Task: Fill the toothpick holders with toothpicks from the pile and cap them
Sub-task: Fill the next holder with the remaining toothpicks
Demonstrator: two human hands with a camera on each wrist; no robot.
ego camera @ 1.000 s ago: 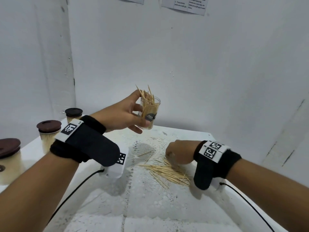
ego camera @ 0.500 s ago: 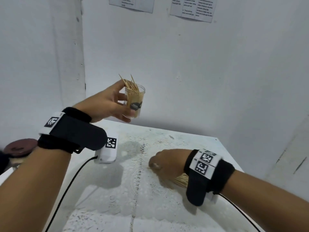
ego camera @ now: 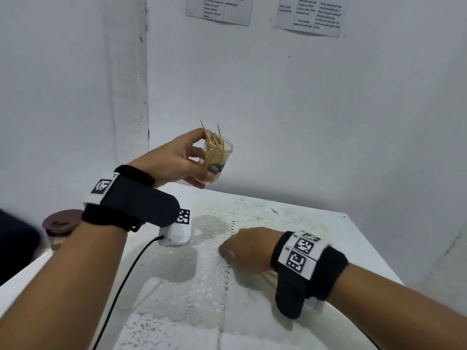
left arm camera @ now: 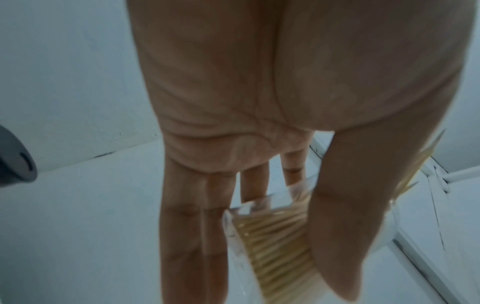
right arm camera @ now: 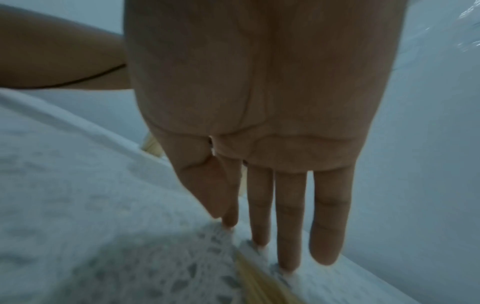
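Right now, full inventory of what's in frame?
toothpick holder: one, clear, uncapped, toothpicks sticking out, held above the table's far side
toothpick pile: pale wood, on the lace cloth under the right hand
capped holder: one, brown cap, left table edge
lace cloth: one, white, over the table
paper sheets: two, white, on the wall
wrist bands: two, black, with tags
left hand: grips the clear holder
right hand: fingertips down at the pile
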